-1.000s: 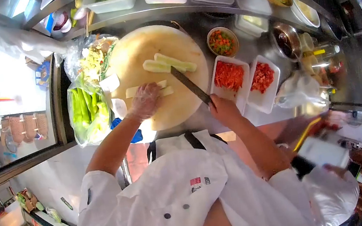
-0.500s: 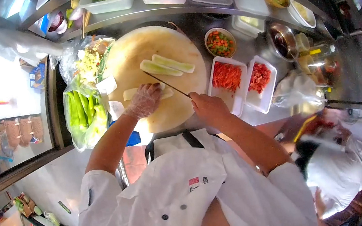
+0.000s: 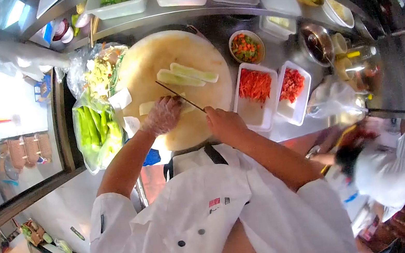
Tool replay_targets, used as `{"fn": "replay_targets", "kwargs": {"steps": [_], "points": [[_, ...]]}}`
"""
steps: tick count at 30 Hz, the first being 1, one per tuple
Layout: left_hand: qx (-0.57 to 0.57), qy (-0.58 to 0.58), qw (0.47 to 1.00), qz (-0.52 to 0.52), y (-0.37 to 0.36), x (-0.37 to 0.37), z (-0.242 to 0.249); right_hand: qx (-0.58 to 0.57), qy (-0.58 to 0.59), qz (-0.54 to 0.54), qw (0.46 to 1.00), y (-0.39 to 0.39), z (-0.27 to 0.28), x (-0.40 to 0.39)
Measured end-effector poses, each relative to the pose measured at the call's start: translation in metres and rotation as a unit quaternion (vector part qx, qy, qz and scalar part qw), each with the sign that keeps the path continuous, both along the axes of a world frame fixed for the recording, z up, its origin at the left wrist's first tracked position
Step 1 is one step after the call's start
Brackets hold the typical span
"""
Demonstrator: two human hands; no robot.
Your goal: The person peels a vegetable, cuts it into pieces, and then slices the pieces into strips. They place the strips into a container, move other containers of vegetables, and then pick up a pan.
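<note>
My left hand (image 3: pixel 164 115), in a clear plastic glove, presses with bent fingers on a pale green vegetable piece (image 3: pixel 147 108) on the round cutting board (image 3: pixel 197 127). My bare right hand (image 3: pixel 224 122) is closed round the handle end of a knife (image 3: pixel 181 96). The blade, seen nearly edge-on, slants up and left, close beside my left fingertips. Just beyond the blade lie two long pale green vegetable pieces (image 3: pixel 194 72), side by side. My left fingers partly hide the piece under them.
Left of the board lies a bag of green peppers (image 3: pixel 95 129). To the right stand trays of shredded red vegetable (image 3: pixel 255 87) and chopped red pieces (image 3: pixel 291 85), and a bowl of diced vegetables (image 3: pixel 247 47). A shelf (image 3: pixel 175 13) runs behind. A co-worker (image 3: pixel 384 167) is at the lower right.
My right hand and the knife have moved slightly left. My left hand has barely shifted. The co-worker at the lower right has changed posture, with an arm now reaching out.
</note>
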State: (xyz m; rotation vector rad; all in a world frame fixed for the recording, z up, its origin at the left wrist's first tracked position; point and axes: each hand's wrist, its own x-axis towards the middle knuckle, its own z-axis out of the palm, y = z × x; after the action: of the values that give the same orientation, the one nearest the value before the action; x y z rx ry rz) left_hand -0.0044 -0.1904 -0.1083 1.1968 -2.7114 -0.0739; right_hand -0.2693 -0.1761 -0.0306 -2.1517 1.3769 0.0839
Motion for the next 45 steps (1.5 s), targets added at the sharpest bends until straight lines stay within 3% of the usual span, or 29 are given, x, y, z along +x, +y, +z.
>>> {"fn": "replay_targets", "kwargs": {"steps": [2, 9, 11, 14, 16, 27, 41, 45], "points": [[-0.026, 0.081, 0.996, -0.013, -0.005, -0.001, 0.006, -0.005, 0.000, -0.013, 1.000, -0.001, -0.003, -0.001], [-0.036, 0.048, 0.998, -0.022, -0.004, -0.001, -0.004, 0.028, -0.019, -0.036, 0.999, 0.011, -0.009, 0.002], [0.020, 0.073, 0.997, 0.026, -0.002, -0.001, 0.006, 0.032, -0.037, -0.046, 0.998, 0.008, -0.007, 0.004], [-0.013, 0.095, 0.995, -0.001, -0.004, 0.002, 0.002, 0.047, -0.002, -0.034, 0.998, 0.010, -0.001, 0.006], [0.003, 0.080, 0.997, -0.001, -0.001, 0.005, -0.002, 0.036, -0.043, -0.025, 0.998, 0.015, 0.000, 0.000], [0.021, 0.049, 0.998, 0.025, 0.002, 0.015, 0.006, 0.033, -0.025, -0.009, 0.999, 0.013, 0.015, 0.010], [-0.029, 0.088, 0.995, 0.034, 0.009, 0.025, 0.013, 0.019, -0.067, 0.032, 0.997, 0.015, 0.010, 0.021], [-0.048, 0.040, 0.998, 0.026, 0.013, 0.034, 0.005, 0.024, -0.059, 0.015, 0.998, 0.019, 0.005, 0.024]]}}
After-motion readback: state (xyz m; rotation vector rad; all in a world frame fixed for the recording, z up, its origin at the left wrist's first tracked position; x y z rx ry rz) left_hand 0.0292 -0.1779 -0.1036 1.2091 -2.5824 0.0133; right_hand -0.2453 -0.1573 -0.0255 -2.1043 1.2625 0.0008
